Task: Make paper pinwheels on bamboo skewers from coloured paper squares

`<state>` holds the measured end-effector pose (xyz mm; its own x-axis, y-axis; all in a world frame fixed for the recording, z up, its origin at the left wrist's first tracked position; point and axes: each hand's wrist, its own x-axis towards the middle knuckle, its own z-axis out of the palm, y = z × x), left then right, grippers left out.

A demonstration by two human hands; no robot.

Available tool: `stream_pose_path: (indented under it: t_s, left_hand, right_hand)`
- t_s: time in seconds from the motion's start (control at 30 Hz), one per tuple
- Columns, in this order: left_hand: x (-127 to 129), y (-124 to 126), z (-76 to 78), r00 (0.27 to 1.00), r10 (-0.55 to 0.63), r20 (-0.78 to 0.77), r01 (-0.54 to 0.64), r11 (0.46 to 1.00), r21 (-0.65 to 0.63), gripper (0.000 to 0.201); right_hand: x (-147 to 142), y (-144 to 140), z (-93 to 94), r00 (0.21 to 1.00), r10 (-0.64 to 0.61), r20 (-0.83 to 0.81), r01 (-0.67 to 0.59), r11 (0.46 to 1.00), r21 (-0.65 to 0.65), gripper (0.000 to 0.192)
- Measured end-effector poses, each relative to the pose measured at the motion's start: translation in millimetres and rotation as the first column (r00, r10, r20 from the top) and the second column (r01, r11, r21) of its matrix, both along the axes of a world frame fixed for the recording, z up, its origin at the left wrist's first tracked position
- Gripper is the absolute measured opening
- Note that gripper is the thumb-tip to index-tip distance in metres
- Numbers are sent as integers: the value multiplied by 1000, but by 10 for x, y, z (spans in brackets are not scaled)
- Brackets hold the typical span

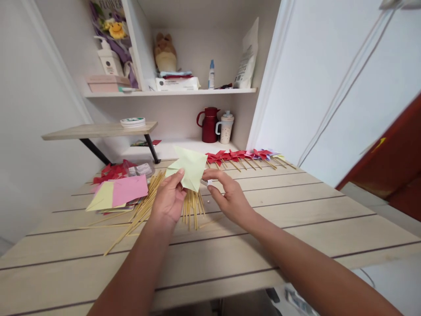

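Observation:
My left hand (169, 197) pinches a folded pale green paper square (189, 169) by its lower corner, holding it up above the wooden table (296, 206). Beside it, my right hand (226, 193) pinches a small white pin-like piece (208, 181) at the paper's right edge. A bundle of thin wooden sticks (192, 208) lies on the table under both hands. More sticks (141, 210) fan out to the left.
Pink and yellow paper sheets (120, 193) and red scraps (112, 171) lie at the left. A row of red pinwheels on sticks (243, 158) lines the table's far edge. A red jug (208, 125) and a cup (226, 128) stand behind, below shelves.

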<state>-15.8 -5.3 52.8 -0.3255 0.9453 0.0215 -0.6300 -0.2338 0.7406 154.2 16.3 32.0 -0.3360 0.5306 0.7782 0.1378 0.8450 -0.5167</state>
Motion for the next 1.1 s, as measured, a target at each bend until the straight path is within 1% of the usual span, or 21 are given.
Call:
stream_pose_path:
  t_s: [0.1,0.17,0.33,0.43,0.63,0.73,0.9,1.0,1.1]
  left_hand:
    - [17,-1,-31,1000,-24,-13,24,1000,9,18]
    - [27,6,-60,999,-35,-24,36,999,5,17]
    - [54,16,-99,993,-101,-55,101,995,8,22]
    - [71,7,-92,991,-114,-71,115,993,18,25]
    - [130,-43,-49,986,-83,-142,90,995,42,27]
    - [169,-72,-29,982,-56,-181,65,997,45,29]
    - [199,-91,-17,975,-43,-217,56,997,54,36]
    - [209,-90,-14,972,-37,-231,53,997,63,38]
    - [228,-94,-16,970,-22,-244,42,996,75,36]
  right_hand:
    - [7,19,2,999,-41,-16,43,994,98,31]
    - [21,26,10,997,-67,-38,71,989,133,31]
    - [25,21,4,997,-77,-9,77,989,125,33]
    - [14,11,-10,997,-80,-16,82,990,117,26]
    - [21,-20,35,988,-137,-67,140,989,53,6]
    - [23,-37,66,983,-156,-100,157,988,3,8]
    - [12,-57,91,974,-172,-147,163,984,-67,13]
    - [2,-73,102,970,-164,-182,145,983,-112,15]
    - [-8,-93,116,958,-164,-237,118,974,-194,17]
